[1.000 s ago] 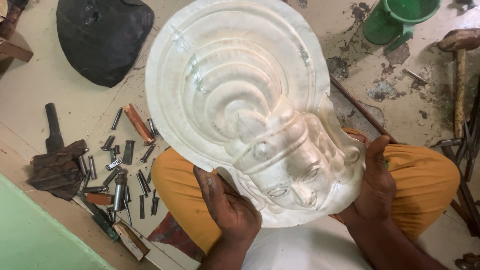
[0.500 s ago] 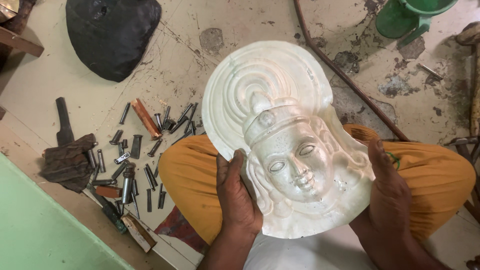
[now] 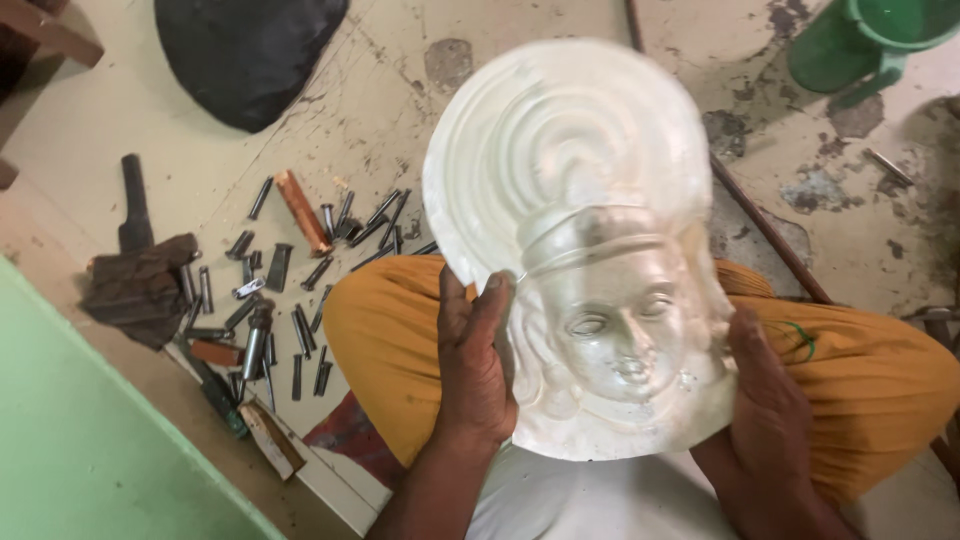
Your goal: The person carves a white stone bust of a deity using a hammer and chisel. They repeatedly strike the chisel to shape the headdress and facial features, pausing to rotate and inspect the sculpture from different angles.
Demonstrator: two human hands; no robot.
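A seated person holds a silvery relief mask (image 3: 590, 270) over their lap, face side up. The left hand (image 3: 475, 365) grasps its left edge, thumb on the front; the right hand (image 3: 765, 420) cups the lower right edge. Orange cloth (image 3: 860, 370) covers the knees beneath. Steel punches (image 3: 290, 290) lie scattered on the floor to the left, a green bucket (image 3: 865, 40) at upper right.

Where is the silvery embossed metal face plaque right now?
Head view, centre: the silvery embossed metal face plaque is held above the orange-clad lap, between left hand and right hand.
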